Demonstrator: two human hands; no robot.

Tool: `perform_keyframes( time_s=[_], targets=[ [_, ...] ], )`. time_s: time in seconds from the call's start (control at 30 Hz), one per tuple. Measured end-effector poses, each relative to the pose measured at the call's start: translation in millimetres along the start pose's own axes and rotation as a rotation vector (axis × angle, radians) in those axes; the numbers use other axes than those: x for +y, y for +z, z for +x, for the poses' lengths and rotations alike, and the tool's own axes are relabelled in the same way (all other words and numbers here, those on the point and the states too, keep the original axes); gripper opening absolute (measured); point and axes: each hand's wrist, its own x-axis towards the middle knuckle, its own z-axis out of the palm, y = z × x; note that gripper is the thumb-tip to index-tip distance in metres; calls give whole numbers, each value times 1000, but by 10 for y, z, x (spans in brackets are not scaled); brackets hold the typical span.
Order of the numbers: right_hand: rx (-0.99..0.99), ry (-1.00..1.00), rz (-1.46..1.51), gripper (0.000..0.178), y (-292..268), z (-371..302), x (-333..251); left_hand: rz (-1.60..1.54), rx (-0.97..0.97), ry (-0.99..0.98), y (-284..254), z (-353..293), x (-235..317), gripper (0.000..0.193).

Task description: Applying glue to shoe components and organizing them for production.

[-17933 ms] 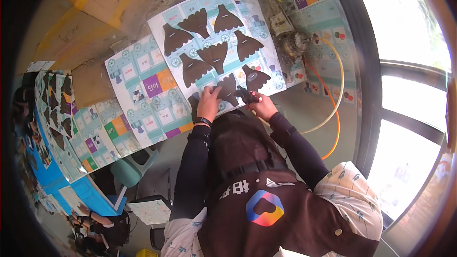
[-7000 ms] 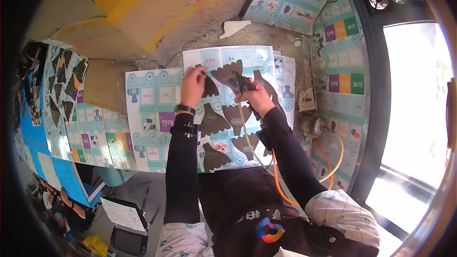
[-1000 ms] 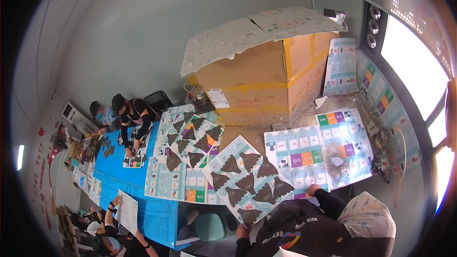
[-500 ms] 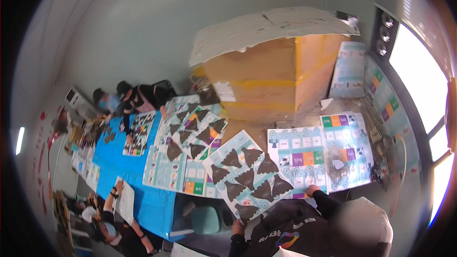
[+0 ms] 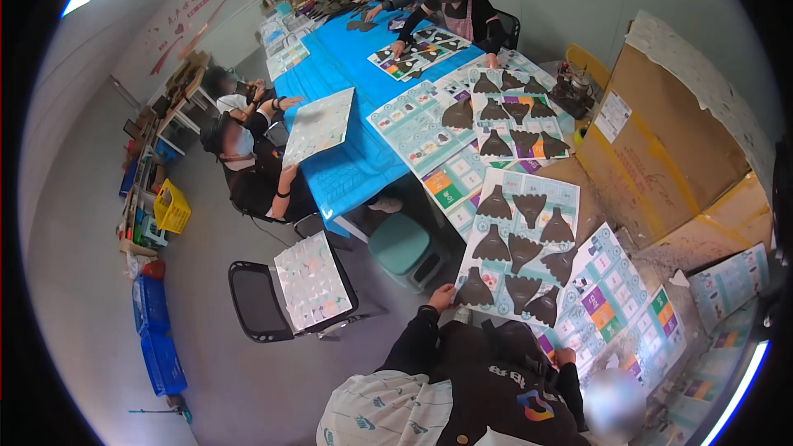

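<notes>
My left hand (image 5: 443,297) grips the near left corner of a pale printed sheet (image 5: 514,186). On that sheet lie several dark, flat, fan-shaped pieces (image 5: 524,253) with wavy edges. It extends over the table edge towards me. My right hand (image 5: 566,355) is at the near edge of another printed sheet (image 5: 615,293), just right of the first one's near corner. Its fingers are too small to make out. Beyond, a second sheet (image 5: 473,128) bears more dark pieces (image 5: 518,111).
A green stool (image 5: 405,248) and a chair (image 5: 260,301) with a sheet (image 5: 312,281) on it stand left. A large cardboard box (image 5: 652,128) rises at right. Co-workers sit round a blue-covered table (image 5: 355,83); one holds a pale sheet (image 5: 320,125).
My view has swung left, bringing the chair and floor into sight. My left hand still grips the sheet's corner. A co-worker at left has turned a pale sheet more face-up.
</notes>
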Motion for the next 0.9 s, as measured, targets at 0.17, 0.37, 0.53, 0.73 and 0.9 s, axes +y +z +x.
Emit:
perform_keyframes(
  time_s=[0.17, 0.37, 0.53, 0.73, 0.9],
  targets=[
    [111, -416, -775, 16, -36, 43, 13, 37, -113, 4, 18, -94, 149, 26],
    [2, -342, -628, 14, -140, -175, -180, 87, -239, 156, -65, -110, 217, 34],
    [-47, 193, 506, 20, -322, -524, -574, 83, -187, 31, -69, -227, 296, 35],
    [25, 161, 808, 18, -383, -650, -718, -3, -138, 148, 0, -260, 395, 36],
    [57, 132, 792, 20, -524, -739, -678, -13, -80, 205, 54, 40, 897, 35]
  ],
)
